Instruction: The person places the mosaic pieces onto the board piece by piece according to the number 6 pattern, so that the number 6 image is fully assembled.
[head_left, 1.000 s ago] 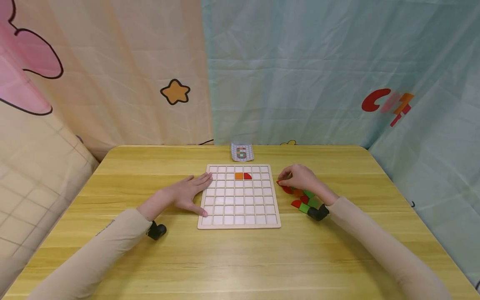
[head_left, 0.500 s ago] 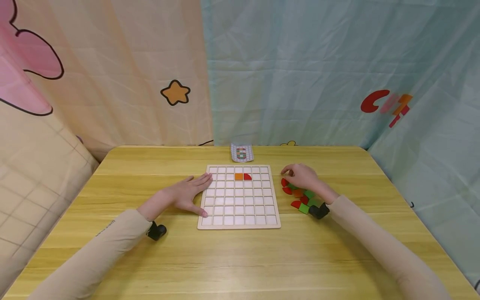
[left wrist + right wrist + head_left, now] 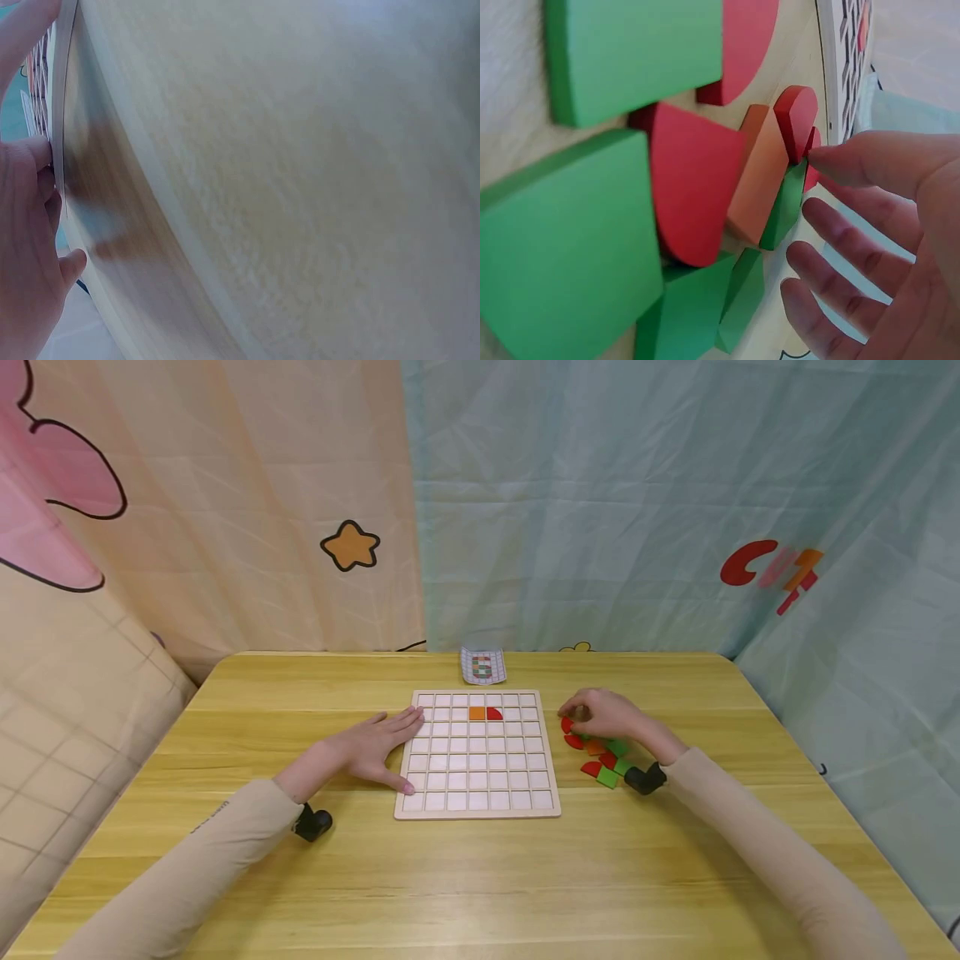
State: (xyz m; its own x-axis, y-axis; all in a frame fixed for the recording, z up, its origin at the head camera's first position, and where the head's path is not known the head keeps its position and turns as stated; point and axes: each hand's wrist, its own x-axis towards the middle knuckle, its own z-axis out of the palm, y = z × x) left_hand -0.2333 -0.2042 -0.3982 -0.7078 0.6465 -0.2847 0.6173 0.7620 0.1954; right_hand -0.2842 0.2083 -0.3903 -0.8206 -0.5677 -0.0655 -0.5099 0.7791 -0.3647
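Observation:
My left hand lies spread over the left edge of a pale wooden grid board, fingertips and thumb on its border. An orange square and a red quarter-circle sit side by side in the board's second row. Right of the board, my right hand pinches a red quarter-circle block between thumb and index finger; the thumb partly covers it in the right wrist view. Its other fingers are loosely bent. Below the palm lie green blocks, more red ones and an orange block.
A small printed card with a coloured grid pattern lies beyond the board. Both forearms rest across the wooden table. Patterned curtains hang behind and beside the table.
My right hand lets go of a red block beside the other pieces, lifts a little, then lowers its fingertips to the red block again. The left hand and board stay put.

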